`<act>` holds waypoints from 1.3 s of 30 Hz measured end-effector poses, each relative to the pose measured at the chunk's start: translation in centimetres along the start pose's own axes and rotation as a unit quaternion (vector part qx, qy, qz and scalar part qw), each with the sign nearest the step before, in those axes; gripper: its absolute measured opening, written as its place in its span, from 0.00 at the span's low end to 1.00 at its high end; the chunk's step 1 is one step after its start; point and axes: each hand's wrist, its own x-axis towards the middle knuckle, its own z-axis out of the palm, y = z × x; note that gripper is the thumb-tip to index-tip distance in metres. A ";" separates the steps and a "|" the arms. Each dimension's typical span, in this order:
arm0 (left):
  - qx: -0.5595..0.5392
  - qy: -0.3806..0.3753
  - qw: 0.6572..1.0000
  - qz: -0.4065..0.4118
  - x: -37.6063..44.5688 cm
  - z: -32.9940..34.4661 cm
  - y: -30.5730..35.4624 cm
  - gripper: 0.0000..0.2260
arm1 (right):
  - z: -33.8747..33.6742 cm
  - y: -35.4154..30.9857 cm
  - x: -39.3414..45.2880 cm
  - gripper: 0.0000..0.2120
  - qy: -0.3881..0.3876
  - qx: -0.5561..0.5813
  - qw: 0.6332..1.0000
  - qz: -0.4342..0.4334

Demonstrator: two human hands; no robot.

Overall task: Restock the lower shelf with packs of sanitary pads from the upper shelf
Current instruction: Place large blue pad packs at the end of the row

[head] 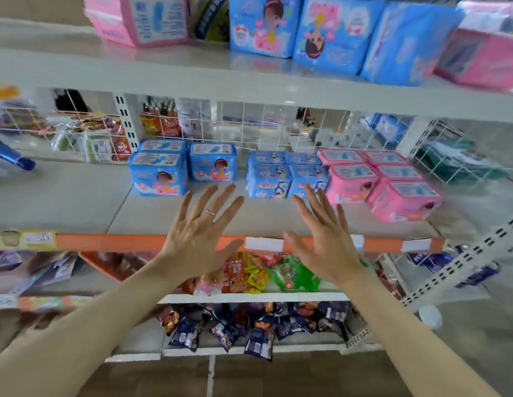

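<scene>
Bare forearms, one ring
No sleeves show; the left hand (196,237) wears a thin gold band ring (210,212), the right hand (324,239) nothing.

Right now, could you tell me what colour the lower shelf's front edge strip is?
Orange, with white labels; the edge strip shows in the head view.

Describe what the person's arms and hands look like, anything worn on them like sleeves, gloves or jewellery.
Both forearms are bare as far as the picture shows, with no sleeves, gloves, watch or bracelets in view. The left hand wears a thin plain band ring, gold-toned, on one finger. The right hand shows no ring or other item.
</scene>
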 end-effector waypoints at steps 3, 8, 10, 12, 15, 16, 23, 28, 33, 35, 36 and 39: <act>0.008 -0.004 1.000 -0.026 -0.5 -1.0 3.2 0.36 | -1.6 2.4 -1.9 0.36 -0.014 -0.003 1.000 -0.004; 0.037 0.012 0.999 -0.017 -1.9 -2.5 6.0 0.36 | -3.3 4.4 -4.1 0.38 0.009 -0.001 1.000 -0.024; 0.045 0.008 0.999 -0.016 -2.3 -3.1 6.4 0.36 | -3.6 4.6 -4.9 0.38 0.007 -0.013 0.999 -0.031; 0.049 0.009 0.999 -0.003 -2.6 -3.7 6.7 0.37 | -3.9 4.6 -5.6 0.37 0.016 -0.023 0.999 -0.042; 0.058 0.010 0.998 0.022 -2.2 -4.8 6.9 0.37 | -4.8 4.2 -6.4 0.37 0.037 -0.033 0.997 -0.052; 0.059 0.005 0.998 0.028 -2.0 -5.2 6.9 0.36 | -5.3 4.0 -6.6 0.38 0.043 -0.034 0.997 -0.052; 0.057 0.038 0.994 0.081 -0.8 -7.7 6.2 0.36 | -8.5 3.3 -7.3 0.37 0.069 -0.068 0.994 -0.050; 0.066 0.065 0.990 0.111 -0.1 -8.7 6.1 0.35 | -9.2 3.2 -8.3 0.36 0.092 -0.088 0.991 -0.033; 0.044 0.071 0.988 0.128 0.7 -9.3 7.1 0.35 | -10.6 3.4 -9.1 0.37 0.120 -0.102 0.987 -0.016; 0.043 0.079 0.988 0.123 1.2 -9.5 7.6 0.35 | -11.4 3.8 -9.0 0.37 0.134 -0.091 0.987 -0.009; 0.040 0.082 0.989 0.120 1.4 -9.5 8.0 0.35 | -11.8 4.1 -9.0 0.37 0.137 -0.084 0.987 -0.007; 0.031 0.085 0.989 0.119 2.3 -9.5 9.3 0.34 | -12.7 5.2 -8.7 0.37 0.147 -0.078 0.986 -0.014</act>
